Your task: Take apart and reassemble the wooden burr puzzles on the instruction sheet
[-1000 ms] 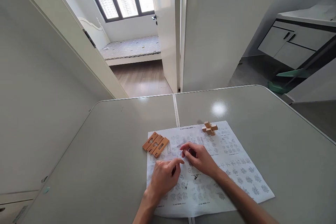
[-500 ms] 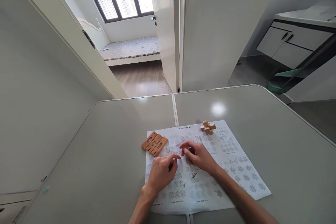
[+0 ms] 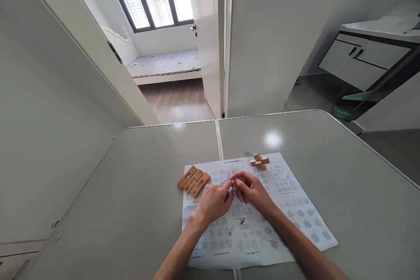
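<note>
Can see left hand [image 3: 215, 202] and right hand [image 3: 253, 189] together above the printed sheet [image 3: 236, 245], fingertips to fingertips; cannot tell whether gripping anything. Can see flat wooden pieces [image 3: 196, 185] overlapping the sheet's far-left corner, wooden cross [image 3: 260, 163] near its far-right.

Hands [image 3: 215, 202] drawn together, fingertips [image 3: 228, 184] now meeting, gap closed

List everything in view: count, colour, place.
table: 1, grey, foreground
printed sheet: 1, white, on table
flat wooden pieces: 3, brown, sheet's far left corner
wooden cross: 1, tan, sheet's far edge, right
door: 1, white, beyond table
window: 1, dark-framed, background
buildings: several, pale, outside window
bed: 1, white, background
walls: several, pale, around table
floor: 2 areas, brownish, grey, background
cabinet: 1, white, right background
green item: count unclear, below cabinet
left hand: 1, bare, over sheet
right hand: 1, bare, beside left
</note>
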A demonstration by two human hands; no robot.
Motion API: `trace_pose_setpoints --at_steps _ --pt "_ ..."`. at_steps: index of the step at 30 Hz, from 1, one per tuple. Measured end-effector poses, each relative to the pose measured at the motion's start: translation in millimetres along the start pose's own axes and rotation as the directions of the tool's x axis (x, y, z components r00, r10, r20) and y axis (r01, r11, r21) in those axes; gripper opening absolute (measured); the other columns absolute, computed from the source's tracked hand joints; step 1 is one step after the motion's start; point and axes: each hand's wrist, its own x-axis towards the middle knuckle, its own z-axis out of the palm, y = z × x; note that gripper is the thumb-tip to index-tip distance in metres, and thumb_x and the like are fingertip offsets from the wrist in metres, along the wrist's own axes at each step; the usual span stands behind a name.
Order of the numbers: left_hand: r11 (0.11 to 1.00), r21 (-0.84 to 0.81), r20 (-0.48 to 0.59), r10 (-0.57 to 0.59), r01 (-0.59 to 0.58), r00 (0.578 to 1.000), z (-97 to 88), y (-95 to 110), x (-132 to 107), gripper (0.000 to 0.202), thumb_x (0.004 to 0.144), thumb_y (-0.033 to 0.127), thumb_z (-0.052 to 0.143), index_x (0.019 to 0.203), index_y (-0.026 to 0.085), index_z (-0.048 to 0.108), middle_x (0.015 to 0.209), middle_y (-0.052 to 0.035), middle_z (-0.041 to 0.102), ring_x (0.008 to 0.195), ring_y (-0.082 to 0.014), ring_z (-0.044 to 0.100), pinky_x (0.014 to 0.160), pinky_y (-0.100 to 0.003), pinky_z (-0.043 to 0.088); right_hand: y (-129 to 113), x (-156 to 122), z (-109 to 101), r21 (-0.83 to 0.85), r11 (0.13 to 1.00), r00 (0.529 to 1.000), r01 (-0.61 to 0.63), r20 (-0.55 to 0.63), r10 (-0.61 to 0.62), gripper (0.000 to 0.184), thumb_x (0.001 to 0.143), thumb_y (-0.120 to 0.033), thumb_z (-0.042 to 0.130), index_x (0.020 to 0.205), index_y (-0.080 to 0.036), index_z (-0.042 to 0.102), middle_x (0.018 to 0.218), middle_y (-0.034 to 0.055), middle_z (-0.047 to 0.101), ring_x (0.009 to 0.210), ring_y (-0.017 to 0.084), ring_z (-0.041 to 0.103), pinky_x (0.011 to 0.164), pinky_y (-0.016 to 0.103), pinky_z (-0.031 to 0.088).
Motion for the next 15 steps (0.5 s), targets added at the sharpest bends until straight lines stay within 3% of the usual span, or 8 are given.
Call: trace_pose_setpoints --at_steps 6,10,15 --pt "0.993 -0.116 -0.072 -0.044 0.036 0.996 7.3 -5 -2 0.026 0.095 0.013 0.052 0.103 0.026 0.073 0.063 0.0059 0.067 0.058 -0.0127 0.064 0.062 -0.024 0.039 -3 4 -9 0.278 0.957 0.995 -0.083 -0.026 0.094 0.024 0.091 -0.041 0.072 0.097 -0.019 0.071 0.071 -0.0027 0.066 0.040 0.007 0.051 0.035 0.018 0.035" --pt "0.963 -0.268 -0.090 -0.042 0.017 0.995 7.4 -8 -4 0.024 0.091 0.012 0.056 0.098 0.026 0.074 0.060 0.0076 0.063 0.055 -0.0099 0.059 0.062 -0.022 0.039 -4 8 -18 0.538 0.833 0.978 -0.132 -0.068 0.199 0.021 0.083 -0.033 0.080 0.096 -0.018 0.071 0.069 -0.0040 0.063 0.041 0.004 0.045 0.034 0.016 0.030" --pt "0.953 -0.303 -0.088 -0.058 0.028 0.994 7.1 -8 -4 0.022 0.092 0.013 0.057 0.097 0.026 0.075 0.058 0.0079 0.060 0.053 -0.0095 0.056 0.061 -0.022 0.038 -4 12 -26 0.626 0.772 0.973 -0.114 -0.086 0.213 0.019 0.084 -0.031 0.079 0.095 -0.019 0.070 0.070 -0.0053 0.059 0.044 0.003 0.042 0.039 0.014 0.035"
